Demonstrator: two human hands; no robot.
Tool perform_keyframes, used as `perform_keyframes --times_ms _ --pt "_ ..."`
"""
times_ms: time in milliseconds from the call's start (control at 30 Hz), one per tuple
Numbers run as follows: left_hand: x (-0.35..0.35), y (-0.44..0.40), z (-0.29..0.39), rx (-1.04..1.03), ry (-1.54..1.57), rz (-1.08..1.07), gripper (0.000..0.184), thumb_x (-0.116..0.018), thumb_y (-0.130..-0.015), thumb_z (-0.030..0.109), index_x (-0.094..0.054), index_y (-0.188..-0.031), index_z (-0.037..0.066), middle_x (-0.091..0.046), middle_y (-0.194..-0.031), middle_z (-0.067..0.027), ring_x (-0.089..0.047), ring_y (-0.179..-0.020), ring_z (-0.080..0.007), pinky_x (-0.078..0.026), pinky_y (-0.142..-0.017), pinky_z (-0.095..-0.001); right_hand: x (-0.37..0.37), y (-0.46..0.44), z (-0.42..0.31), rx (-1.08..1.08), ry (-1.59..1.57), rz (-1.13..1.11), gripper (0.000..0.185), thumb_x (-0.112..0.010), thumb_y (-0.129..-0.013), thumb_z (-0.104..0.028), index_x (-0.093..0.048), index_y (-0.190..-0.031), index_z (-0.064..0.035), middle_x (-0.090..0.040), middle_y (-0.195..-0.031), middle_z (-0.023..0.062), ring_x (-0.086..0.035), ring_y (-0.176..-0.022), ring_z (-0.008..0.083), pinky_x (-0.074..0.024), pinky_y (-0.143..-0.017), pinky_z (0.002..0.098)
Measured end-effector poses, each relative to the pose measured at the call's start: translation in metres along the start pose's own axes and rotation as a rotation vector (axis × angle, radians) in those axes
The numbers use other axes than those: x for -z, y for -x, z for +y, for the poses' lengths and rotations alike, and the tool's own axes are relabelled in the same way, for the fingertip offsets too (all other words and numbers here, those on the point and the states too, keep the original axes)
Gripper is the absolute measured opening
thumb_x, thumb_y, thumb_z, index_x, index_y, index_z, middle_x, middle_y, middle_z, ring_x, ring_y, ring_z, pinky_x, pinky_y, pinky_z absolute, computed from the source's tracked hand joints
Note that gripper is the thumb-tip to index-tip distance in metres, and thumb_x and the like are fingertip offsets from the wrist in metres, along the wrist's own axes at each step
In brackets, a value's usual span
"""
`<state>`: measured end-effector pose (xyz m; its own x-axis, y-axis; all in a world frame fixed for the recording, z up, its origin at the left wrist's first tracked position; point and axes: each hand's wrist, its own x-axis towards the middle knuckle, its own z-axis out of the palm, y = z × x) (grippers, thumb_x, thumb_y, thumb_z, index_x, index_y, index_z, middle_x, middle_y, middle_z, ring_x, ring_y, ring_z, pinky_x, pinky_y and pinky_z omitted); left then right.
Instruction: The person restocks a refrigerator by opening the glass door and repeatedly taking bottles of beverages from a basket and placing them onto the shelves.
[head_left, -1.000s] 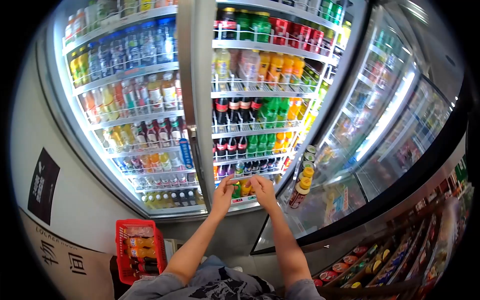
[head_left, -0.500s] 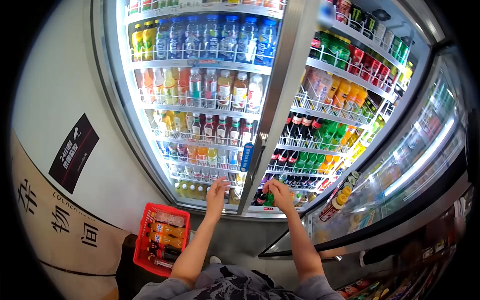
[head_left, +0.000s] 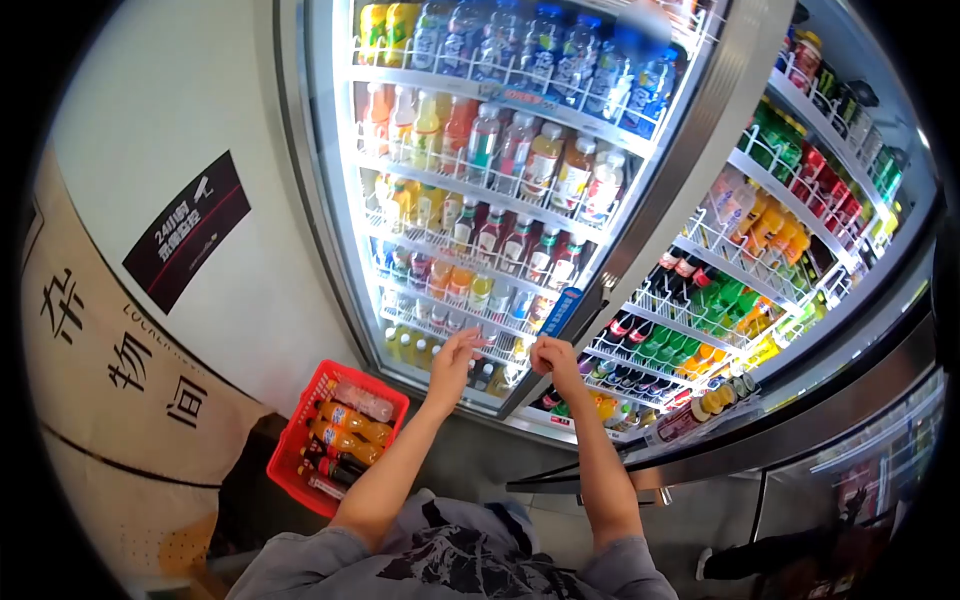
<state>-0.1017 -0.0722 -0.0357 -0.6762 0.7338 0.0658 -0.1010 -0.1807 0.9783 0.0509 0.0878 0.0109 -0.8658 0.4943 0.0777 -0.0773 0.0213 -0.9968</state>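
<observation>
**Both hands out before the lit cooler**

You are holding both arms out in front of the drinks cooler [head_left: 300,130]. Your left hand [head_left: 452,372] is hanging before its bottom rows, the grip fairly wide with fingers loosely parted, and nothing is showing in it. Your right hand [head_left: 560,365] is curling its fingers into a narrow grip just below the blue label [head_left: 563,312]; I cannot tell whether it is touching anything — or pinching something small.

You are probably reaching best by squaring your wrists to the cooler, leaving your knuckles room beside the steel upright [head_left: 690,130], and meeting any bottle from the front, around its body.

The label is sitting beside that upright, its long axis slanting from upper right to lower left, in line with the steel. The bottom-row bottles [head_left: 405,347] behind your left hand are standing upright, caps pointing up. Low to your left, the red basket [head_left: 288,470] is holding orange bottles [head_left: 350,438] on their sides, long axes running from upper left to lower right — which way their caps are facing is hard to make out.
</observation>
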Motion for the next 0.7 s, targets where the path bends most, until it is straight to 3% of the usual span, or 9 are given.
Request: perform_keyframes --times_ms 133,400,467,533,700 --pt "0.015 0.002 -0.017 0.018 0.008 0.123 0.034 -0.046 -0.099 0.012 -0.052 -0.133 0.008 -0.067 -0.112 -0.0054 -0.059 -0.090 -0.0097 -0.043 -0.076 -0.0235 -0.022 -0.028 0.006 -0.012 0.031 -0.190 0.029 -0.047 -0.097 -0.025 -0.056 -0.077 -0.0058 -0.055 -0.070 -0.0006 -0.048 -0.063 0.0055 -0.0355 -0.056 0.0195" --pt "0.017 0.021 -0.015 -0.033 0.021 0.370 0.037 -0.044 -0.097 0.004 -0.051 -0.134 0.006 -0.066 -0.110 -0.0101 -0.061 -0.091 -0.0117 -0.048 -0.078 -0.0247 -0.087 -0.056 0.019 -0.056 -0.091 -0.507 0.027 -0.048 -0.100 -0.023 -0.060 -0.083 -0.0053 -0.055 -0.071 -0.0020 -0.047 -0.064 0.0043 -0.0347 -0.056 0.0187" --pt "0.022 0.038 -0.031 -0.061 0.009 0.495 0.037 -0.043 -0.097 0.004 -0.051 -0.133 0.005 -0.066 -0.109 -0.0107 -0.061 -0.092 -0.0128 -0.047 -0.078 -0.0244 -0.101 -0.061 0.019 -0.062 -0.039 -0.565 0.031 -0.046 -0.099 -0.028 -0.058 -0.082 -0.0050 -0.055 -0.070 -0.0006 -0.048 -0.064 0.0068 -0.0355 -0.058 0.0213" --pt "0.027 0.056 -0.038 -0.015 0.052 0.589 0.035 -0.047 -0.098 0.009 -0.052 -0.133 0.009 -0.066 -0.107 -0.0036 -0.059 -0.091 -0.0096 -0.045 -0.078 -0.0240 -0.101 -0.068 0.034 -0.078 -0.006 -0.639 0.031 -0.045 -0.100 -0.027 -0.058 -0.083 -0.0049 -0.055 -0.071 0.0000 -0.049 -0.065 0.0071 -0.0363 -0.059 0.0217" --pt "0.052 0.111 -0.075 0.006 0.059 0.794 0.034 -0.048 -0.098 0.010 -0.052 -0.132 0.009 -0.066 -0.109 -0.0041 -0.059 -0.088 -0.0094 -0.043 -0.076 -0.0228 -0.127 -0.068 0.065 -0.176 -0.086 -0.766 0.030 -0.045 -0.100 -0.026 -0.058 -0.083 -0.0046 -0.056 -0.071 0.0002 -0.051 -0.064 0.0070 -0.0376 -0.058 0.0208"
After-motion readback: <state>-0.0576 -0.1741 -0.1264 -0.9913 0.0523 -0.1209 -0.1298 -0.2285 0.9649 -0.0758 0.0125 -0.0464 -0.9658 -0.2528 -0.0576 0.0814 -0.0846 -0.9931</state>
